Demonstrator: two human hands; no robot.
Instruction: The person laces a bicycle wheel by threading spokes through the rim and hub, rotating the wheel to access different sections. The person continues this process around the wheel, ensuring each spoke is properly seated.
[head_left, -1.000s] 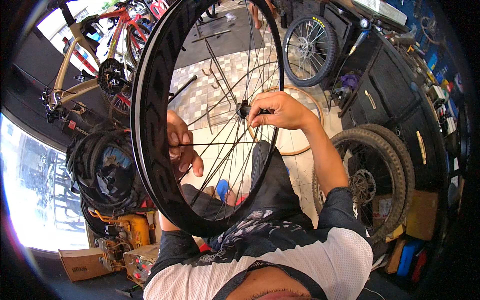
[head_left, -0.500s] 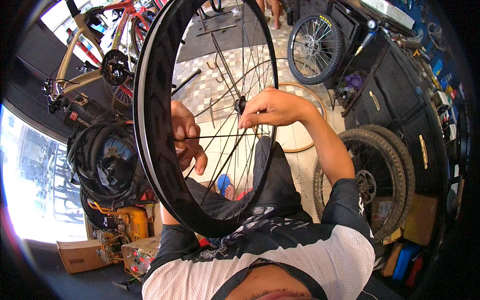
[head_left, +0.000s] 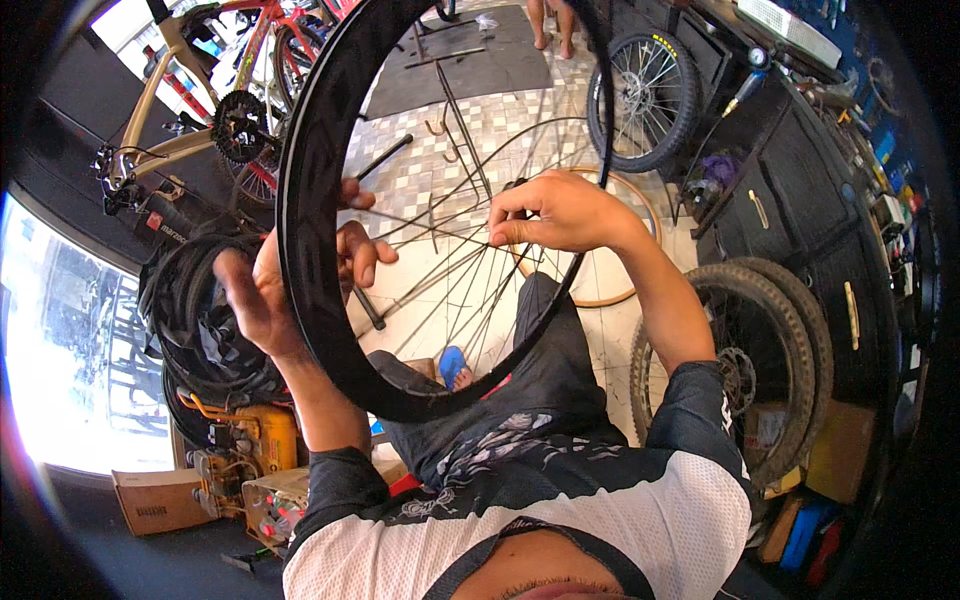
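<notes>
A black bicycle wheel rim (head_left: 312,250) stands tilted before me, with thin dark spokes (head_left: 430,285) running toward its middle. My left hand (head_left: 268,295) straddles the left side of the rim, which hides part of it. Its thumb is outside the rim, while spread fingers show inside the hoop among the spokes. Near the wheel's middle, my right hand (head_left: 560,212) is closed in a pinch where spokes come together. It seems to hold a spoke there; the fingertips cover the exact grip. Most of the hub (head_left: 514,184) is hidden behind this hand.
Bicycle frames (head_left: 165,150) stand at the far left, above a bundle of black tubes (head_left: 200,320) and a yellow compressor (head_left: 270,435). Knobby tyres (head_left: 800,360) lean by black drawers (head_left: 815,215) on the right. Another wheel (head_left: 645,100) and a person's feet (head_left: 555,45) are farther away.
My left hand has gone from pinching a spoke inside the rim to spread fingers around the rim's left side. The wheel has tilted and shifted slightly rightward. My right hand stays near the middle.
</notes>
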